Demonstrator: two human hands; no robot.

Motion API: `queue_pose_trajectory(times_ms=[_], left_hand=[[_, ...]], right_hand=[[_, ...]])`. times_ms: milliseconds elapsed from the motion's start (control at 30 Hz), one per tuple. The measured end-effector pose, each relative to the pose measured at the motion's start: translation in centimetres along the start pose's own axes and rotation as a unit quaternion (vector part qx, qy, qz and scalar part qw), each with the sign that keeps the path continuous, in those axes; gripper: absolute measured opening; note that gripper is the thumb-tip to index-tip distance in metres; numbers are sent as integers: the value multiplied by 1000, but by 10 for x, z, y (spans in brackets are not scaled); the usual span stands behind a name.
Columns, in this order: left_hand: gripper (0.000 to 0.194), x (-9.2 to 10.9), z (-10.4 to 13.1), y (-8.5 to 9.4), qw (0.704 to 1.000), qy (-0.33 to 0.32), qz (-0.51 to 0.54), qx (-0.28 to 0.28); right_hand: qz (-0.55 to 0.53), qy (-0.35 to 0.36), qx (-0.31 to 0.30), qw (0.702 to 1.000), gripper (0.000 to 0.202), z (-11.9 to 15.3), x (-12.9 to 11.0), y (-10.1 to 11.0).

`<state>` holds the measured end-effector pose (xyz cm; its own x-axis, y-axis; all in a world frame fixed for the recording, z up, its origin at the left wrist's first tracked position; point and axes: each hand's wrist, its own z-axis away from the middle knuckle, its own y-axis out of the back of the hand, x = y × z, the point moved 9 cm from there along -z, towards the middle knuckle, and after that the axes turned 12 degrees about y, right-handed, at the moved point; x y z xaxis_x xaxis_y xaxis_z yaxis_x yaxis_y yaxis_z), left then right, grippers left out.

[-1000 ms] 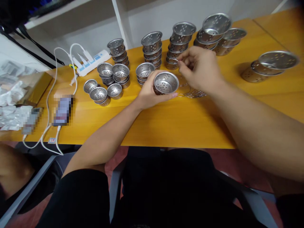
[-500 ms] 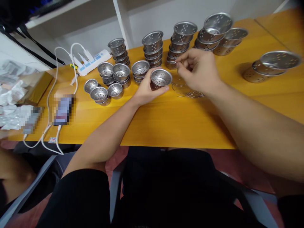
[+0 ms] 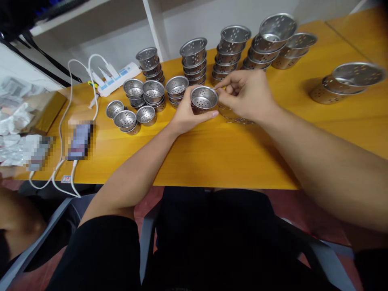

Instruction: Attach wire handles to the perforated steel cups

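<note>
The person has bare forearms with no sleeves, watch or rings on the left hand [image 3: 185,114] or right hand [image 3: 247,95], and wears black shorts [image 3: 194,242].

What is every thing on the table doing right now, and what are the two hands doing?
Left hand: wrapped around the metal cup, holding it upright.
Metal cup: held, open side up, holes showing.
Right hand: fingers pinched at the cup's rim; what they pinch is too small to tell.
Wire rings: lying flat on the table.
Cup stacks: nested, standing upright.
Power strip: plugs in it.
Phone: lying flat, cable attached.
</note>
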<state>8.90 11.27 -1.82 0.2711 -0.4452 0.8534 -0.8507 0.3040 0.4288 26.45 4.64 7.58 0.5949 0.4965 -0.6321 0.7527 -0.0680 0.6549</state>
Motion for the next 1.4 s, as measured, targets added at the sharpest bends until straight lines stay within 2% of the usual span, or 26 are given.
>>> queue_pose_trajectory(times_ms=[133,267,433,567,633,733,833,933,1033,1167,1400], left_hand=[[123,5,4,-8,1000,-11,6,-7],[115,11,6,-5,1000,-17,12,7],[106,20,8,-1,1000,6,-7,21],[92,17,7,1,999,32,-9,15],[84,13,4,2,999,34,0,6],[84,10,2,6,1000,24,16,-12],[85,11,4,6,999,19,15,-33],[89,14,6,0,999,7,20,-49],[93,12,6,-6,998,-18,26,-46],[85,5,5,-11,998,-38,17,-39],[83,2,5,-10,998,-51,-22,-37]], right_hand=[[-7,-15,2,1000,35,1,1,-2],[2,-32,-2,999,39,2,3,-3],[6,-41,-2,999,46,1,-2,-6],[-31,7,0,999,50,0,-14,-5],[-60,41,-23,997,62,0,-17,-8],[-144,89,-57,984,71,0,-15,-12],[-260,125,-54,956,68,-2,-12,-14],[-312,135,-45,939,62,-5,-11,-16],[-321,128,-34,938,57,-7,-9,-17],[-316,119,-30,941,54,-8,-6,-17],[-302,121,-39,945,53,-8,-5,-18]])
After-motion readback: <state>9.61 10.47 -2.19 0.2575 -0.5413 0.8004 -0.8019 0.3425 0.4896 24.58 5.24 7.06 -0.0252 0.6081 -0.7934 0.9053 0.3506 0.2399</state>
